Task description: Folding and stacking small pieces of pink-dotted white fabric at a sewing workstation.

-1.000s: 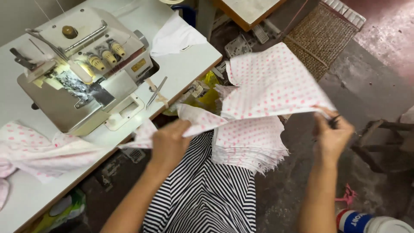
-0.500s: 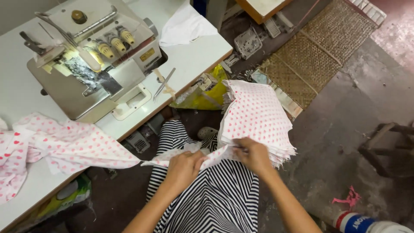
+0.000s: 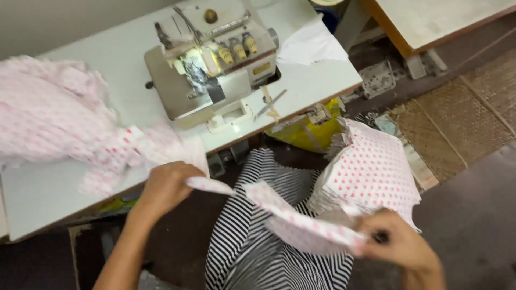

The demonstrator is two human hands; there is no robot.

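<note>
My left hand (image 3: 164, 188) grips one end of a folded white fabric piece with red dots (image 3: 279, 212), near the front edge of the white table (image 3: 322, 80). My right hand (image 3: 400, 244) grips the other end, low at the right above my striped lap (image 3: 258, 252). The piece stretches between both hands. A stack of the same dotted fabric pieces (image 3: 371, 172) rests beside my right knee. The sewing machine (image 3: 212, 59) stands on the table beyond my left hand.
A heap of sewn dotted fabric (image 3: 59, 123) lies on the table's left side. Small scissors (image 3: 271, 102) lie in front of the machine, a white cloth (image 3: 312, 45) to its right. A woven mat (image 3: 462, 115) covers the floor at right, next to another table (image 3: 430, 21).
The view has swung left. My hands, close together over my lap half a second ago, have spread apart, pulling the dotted piece out between them; my left hand moved toward the table.
</note>
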